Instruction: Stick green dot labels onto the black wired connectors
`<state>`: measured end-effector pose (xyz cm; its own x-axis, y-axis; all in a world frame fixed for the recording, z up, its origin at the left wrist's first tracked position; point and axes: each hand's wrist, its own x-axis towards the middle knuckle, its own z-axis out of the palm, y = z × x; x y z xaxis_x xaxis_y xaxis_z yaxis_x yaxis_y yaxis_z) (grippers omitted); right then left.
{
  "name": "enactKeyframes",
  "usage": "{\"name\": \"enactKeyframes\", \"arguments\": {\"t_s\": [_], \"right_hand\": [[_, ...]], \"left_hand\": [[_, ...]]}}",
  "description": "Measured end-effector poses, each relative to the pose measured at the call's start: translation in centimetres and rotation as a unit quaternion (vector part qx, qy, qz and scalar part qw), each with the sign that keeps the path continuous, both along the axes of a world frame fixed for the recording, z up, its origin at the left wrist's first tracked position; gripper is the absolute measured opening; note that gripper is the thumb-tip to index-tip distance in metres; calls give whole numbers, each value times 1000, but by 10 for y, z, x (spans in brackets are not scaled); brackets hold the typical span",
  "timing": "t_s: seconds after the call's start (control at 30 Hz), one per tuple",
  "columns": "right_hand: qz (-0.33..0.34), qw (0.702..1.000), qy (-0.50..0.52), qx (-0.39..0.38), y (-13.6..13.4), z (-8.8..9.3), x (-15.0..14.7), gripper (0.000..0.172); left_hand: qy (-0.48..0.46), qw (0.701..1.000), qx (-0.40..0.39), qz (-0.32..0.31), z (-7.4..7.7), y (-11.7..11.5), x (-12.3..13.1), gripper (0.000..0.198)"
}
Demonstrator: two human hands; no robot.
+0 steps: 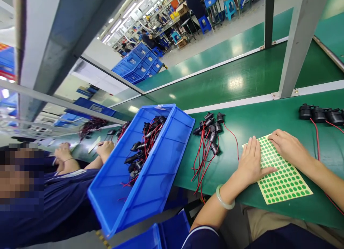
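A pale yellow sticker sheet (285,177) with rows of round green stickers lies at an angle on the green bench in front of me. My left hand (251,161) rests flat on its left side, fingers stretched together and thumb spread across the stickers. At the sheet's top edge, my right hand (288,145) has its fingers bent and pressed together on the sheet; its fingertips are partly hidden. Left of my left hand is a pile of black cylindrical parts with red wires (212,134). More black parts (319,114) stand in a row at the far right.
A tilted blue crate (166,159) holding more wired black parts stands at the bench's left, between me and a co-worker (59,191) whose hands are on the bench. A grey metal post (298,44) rises behind the sheet. Blue bins (139,62) and other people are farther back.
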<state>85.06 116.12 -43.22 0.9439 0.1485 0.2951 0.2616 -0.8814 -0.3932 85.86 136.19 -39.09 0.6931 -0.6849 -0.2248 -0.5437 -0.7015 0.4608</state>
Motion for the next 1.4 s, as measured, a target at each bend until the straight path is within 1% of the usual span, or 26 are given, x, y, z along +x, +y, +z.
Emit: {"name": "enactKeyframes", "arguments": {"t_s": [0.2, 0.37, 0.47, 0.53, 0.8, 1.0, 1.17, 1.3, 1.33, 1.37, 1.4], "right_hand": [[36, 997, 17, -59, -1, 2, 1, 19], [98, 991, 25, -86, -7, 4, 13, 22], [137, 986, 32, -89, -12, 3, 24, 22], [150, 984, 39, -88, -15, 2, 29, 22], [172, 980, 60, -75, -23, 0, 29, 20], [183, 977, 87, -64, -24, -2, 41, 22], [177, 980, 84, -33, -20, -3, 41, 22], [143, 987, 74, 8, -24, 1, 30, 21], [123, 989, 79, 33, -26, 3, 26, 24], [95, 988, 94, 79, -27, 4, 22, 26], [64, 981, 117, 139, -27, 5, 18, 28]], "left_hand": [[-9, 1000, -9, 2, -2, 1, -1, 110], [-30, 1000, -9, -4, -10, 2, -2, 113], [-40, 999, 10, -3, -12, 1, -2, 111], [-42, 999, 22, -1, -12, 0, -2, 109], [-45, 999, 18, 0, -10, 0, -4, 107], [-37, 999, 20, 1, -6, -1, -3, 108], [-37, 999, 13, 4, -5, -1, -6, 108], [-31, 999, -13, -1, -4, 1, -8, 108], [-31, 999, -25, -2, -1, 3, -4, 109], [-38, 999, -37, 4, 4, 4, 3, 109], [-58, 997, -48, 24, 10, 7, 13, 105]]}}
